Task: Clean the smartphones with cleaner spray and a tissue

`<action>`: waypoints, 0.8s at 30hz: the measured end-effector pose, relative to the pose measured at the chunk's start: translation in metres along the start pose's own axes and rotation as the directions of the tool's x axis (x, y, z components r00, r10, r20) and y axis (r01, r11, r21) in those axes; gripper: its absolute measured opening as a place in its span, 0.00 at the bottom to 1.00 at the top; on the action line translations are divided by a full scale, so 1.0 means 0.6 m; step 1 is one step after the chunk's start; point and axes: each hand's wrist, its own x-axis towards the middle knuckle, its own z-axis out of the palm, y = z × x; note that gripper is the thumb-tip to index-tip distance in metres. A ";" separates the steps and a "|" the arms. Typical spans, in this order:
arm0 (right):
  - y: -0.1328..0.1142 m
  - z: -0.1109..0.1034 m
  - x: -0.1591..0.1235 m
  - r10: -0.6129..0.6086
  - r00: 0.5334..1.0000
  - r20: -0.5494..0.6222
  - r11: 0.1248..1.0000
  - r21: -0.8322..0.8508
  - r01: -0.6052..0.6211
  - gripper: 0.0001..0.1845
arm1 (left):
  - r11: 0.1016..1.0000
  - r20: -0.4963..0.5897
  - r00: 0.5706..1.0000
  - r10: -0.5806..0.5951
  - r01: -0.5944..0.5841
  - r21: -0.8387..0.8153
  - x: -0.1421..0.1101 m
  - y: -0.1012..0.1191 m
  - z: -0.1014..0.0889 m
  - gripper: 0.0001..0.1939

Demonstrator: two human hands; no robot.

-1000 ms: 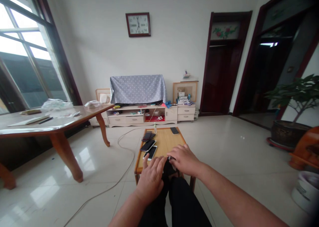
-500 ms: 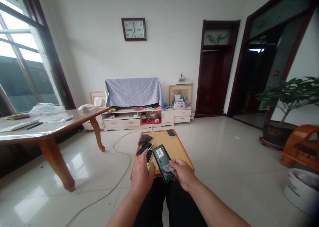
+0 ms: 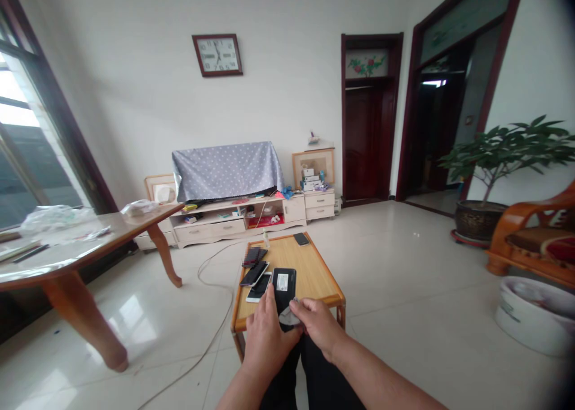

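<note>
A black phone with a white sticker on its back is held upright-ish over the near edge of a small wooden table. My left hand grips its lower left side. My right hand pinches a small grey cloth against the phone's lower end. Two more phones lie side by side on the table's left, a dark stack sits behind them, and one dark phone rests at the far right corner.
A large wooden table with bags stands at left. A cable trails across the tiled floor. A cream TV cabinet lines the far wall. A potted plant, wooden chair and white basin are at right.
The phone has been lifted off my lap and now sits between both hands, turned straighter. My left hand has closed on it. The view has swung to the right.
</note>
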 end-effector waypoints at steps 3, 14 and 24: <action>0.009 -0.005 -0.002 -0.066 0.997 0.044 0.988 -0.134 0.071 0.28 | 0.998 0.001 0.998 0.056 -0.056 0.004 0.001 0.003 -0.004 0.50; -0.010 -0.047 0.002 -0.453 0.855 -0.252 0.769 -0.596 0.231 0.07 | 0.975 -0.006 0.991 0.133 -0.130 0.178 -0.013 0.023 -0.015 0.43; -0.021 -0.001 -0.025 -0.478 0.873 0.091 0.603 -0.689 0.402 0.09 | 0.940 -0.020 0.972 0.232 -0.219 0.261 -0.015 0.031 -0.027 0.41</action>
